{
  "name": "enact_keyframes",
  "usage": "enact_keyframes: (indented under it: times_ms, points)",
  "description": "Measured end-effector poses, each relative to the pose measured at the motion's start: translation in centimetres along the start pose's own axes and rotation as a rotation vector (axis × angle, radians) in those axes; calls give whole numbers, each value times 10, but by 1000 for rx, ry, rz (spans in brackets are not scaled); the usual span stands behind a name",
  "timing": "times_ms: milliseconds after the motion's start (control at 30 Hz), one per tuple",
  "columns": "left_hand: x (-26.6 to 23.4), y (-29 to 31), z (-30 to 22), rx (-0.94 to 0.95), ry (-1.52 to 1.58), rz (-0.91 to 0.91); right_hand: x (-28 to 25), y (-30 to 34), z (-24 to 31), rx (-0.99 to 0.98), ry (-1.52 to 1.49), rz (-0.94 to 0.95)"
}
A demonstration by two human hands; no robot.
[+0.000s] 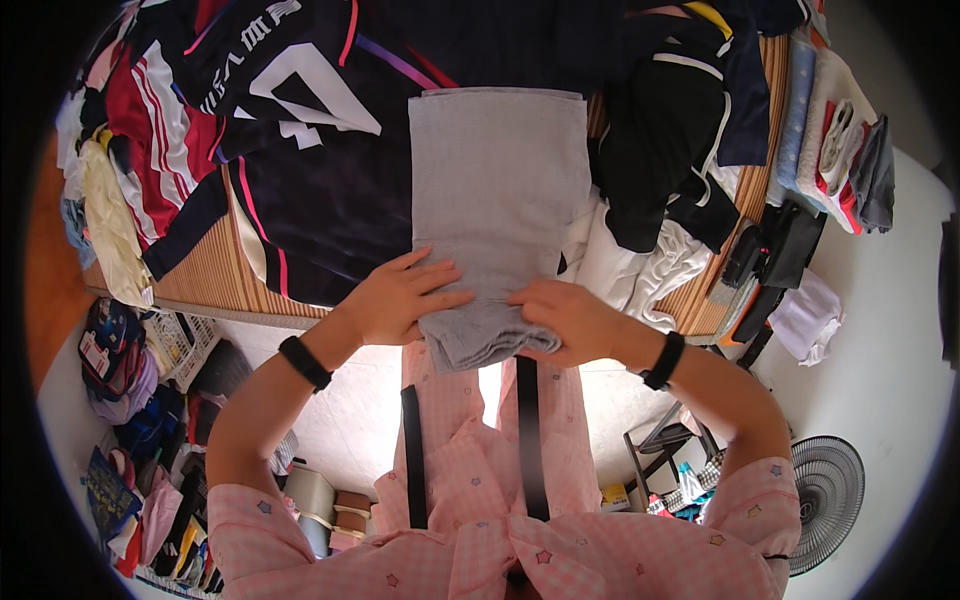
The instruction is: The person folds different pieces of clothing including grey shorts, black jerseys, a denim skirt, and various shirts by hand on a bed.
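Note:
A grey garment [500, 165], folded into a long flat strip, lies in front of me on top of other clothes. Its near end is bunched and rolled and hangs past the bed's front edge; whether it is trousers or a top I cannot tell. My left hand [400, 298] rests on the left side of this near part, fingers spread flat over the cloth. On the right side, my right hand [565, 318] grips the rolled end, its fingers curled on the fabric. Beneath the grey cloth spreads a dark jersey [320, 190] with white print and pink piping.
Black clothing [665, 140] and a white garment [640, 265] lie to the right on the striped mat [210, 265]. Red-and-white clothes [165, 140] are heaped left. Folded clothes [840, 140] are stacked far right. A white basket [185, 345] and a fan [825, 500] stand below.

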State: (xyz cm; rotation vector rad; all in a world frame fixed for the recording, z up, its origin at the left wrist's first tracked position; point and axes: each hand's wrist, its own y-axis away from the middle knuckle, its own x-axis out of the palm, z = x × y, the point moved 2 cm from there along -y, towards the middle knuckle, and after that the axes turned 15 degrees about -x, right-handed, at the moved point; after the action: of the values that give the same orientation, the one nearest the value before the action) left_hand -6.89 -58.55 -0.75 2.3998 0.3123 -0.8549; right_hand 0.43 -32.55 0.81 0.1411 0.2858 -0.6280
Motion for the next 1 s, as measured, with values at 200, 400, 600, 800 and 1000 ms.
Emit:
enact_keyframes:
  times_ms: [200,400,600,800,1000]
  points:
    - [-33,-41,24,-455,1317,-133,-68,-30,-48,376,-588,-852]
    - [-10,-63,17,-765,847,-550,-57,-53,-79,519,39,-968]
    - [-1,-71,1,-970,354,-726,-71,-56,-68,701,255,-929]
    - [-14,-66,-20,-679,34,-1183,-66,-55,-44,332,423,-1126]
    - [-9,-117,-5,-485,-97,-858,-47,-86,-74,180,753,-787]
